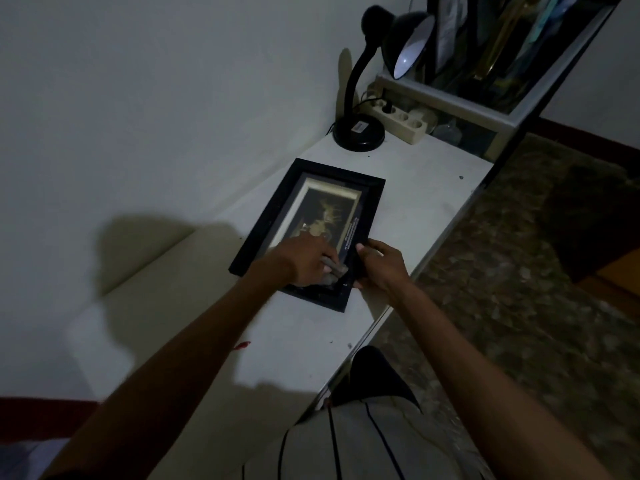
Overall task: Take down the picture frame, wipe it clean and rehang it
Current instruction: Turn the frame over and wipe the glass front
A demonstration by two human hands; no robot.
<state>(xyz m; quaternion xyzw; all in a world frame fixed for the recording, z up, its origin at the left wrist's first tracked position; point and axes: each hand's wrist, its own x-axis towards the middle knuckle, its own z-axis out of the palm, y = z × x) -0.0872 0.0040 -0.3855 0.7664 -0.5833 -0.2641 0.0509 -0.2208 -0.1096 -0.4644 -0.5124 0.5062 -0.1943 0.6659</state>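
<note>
Grey striped cloth of the person's shirt (pixel 363 441) fills the near edge, and both bare forearms reach out from it over the white tabletop (pixel 415 181). The left hand (pixel 306 261) is stretched forward, palm down on the near end of the glass, its fingers curled round a small greyish rag (pixel 332 273) which it presses against the pane. The right hand (pixel 381 265) lies just beside it on the right, clamped on the right-hand edge of the black picture frame (pixel 273 216) close to the near right corner, thumb over the front moulding and fingers tucked below.

The frame lies flat and face up on the table, between the wall on the left and the table's right edge. Its long axis runs from near to far and leans slightly rightward, the far short side pointing towards the lamp. Inside are a pale mat and a dark picture with a golden motif; the detail is too dim to read.

Farther on stands a black gooseneck desk lamp (pixel 360 131), and just right of its base a cream power strip (pixel 398 121). Beyond them rises a glass-fronted cabinet (pixel 485 109).
</note>
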